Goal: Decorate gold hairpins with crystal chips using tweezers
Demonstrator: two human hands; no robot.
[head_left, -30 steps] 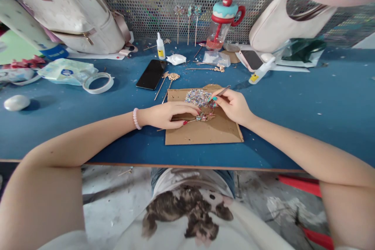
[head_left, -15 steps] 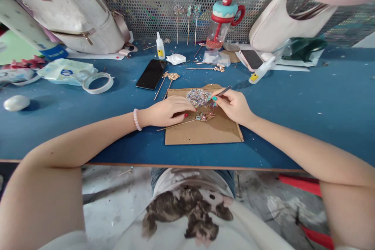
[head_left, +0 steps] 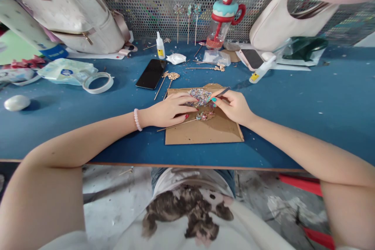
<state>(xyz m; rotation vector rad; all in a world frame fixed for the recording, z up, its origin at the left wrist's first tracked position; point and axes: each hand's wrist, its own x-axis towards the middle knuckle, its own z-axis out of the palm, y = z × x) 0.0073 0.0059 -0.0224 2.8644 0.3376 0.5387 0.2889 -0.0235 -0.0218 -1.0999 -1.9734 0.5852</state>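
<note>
My right hand (head_left: 234, 106) pinches dark tweezers (head_left: 224, 91), their tips down at the right side of a pile of small multicoloured beads (head_left: 199, 96). The pile lies on a piece of brown cardboard (head_left: 202, 136). My left hand (head_left: 171, 110) is open, its fingers stretched out and apart, the fingertips at the pile's left edge. Just below those fingertips lies a hairpin (head_left: 205, 115) with a gold, bead-covered head; its long stick points left past the cardboard's edge. My left palm hides part of the cardboard.
Beyond the cardboard are gold hairpins (head_left: 172, 76), a black phone (head_left: 151, 74), a glue bottle (head_left: 160, 47) and a red-lidded cup (head_left: 222, 23). A second glue bottle (head_left: 261, 71) lies at the right. A tape roll (head_left: 98, 83) and a white backpack (head_left: 73, 11) are at the left.
My left hand has shifted slightly, its fingers spreading further toward the beads. My right hand stays at the pile with the tweezers, almost unmoved.
</note>
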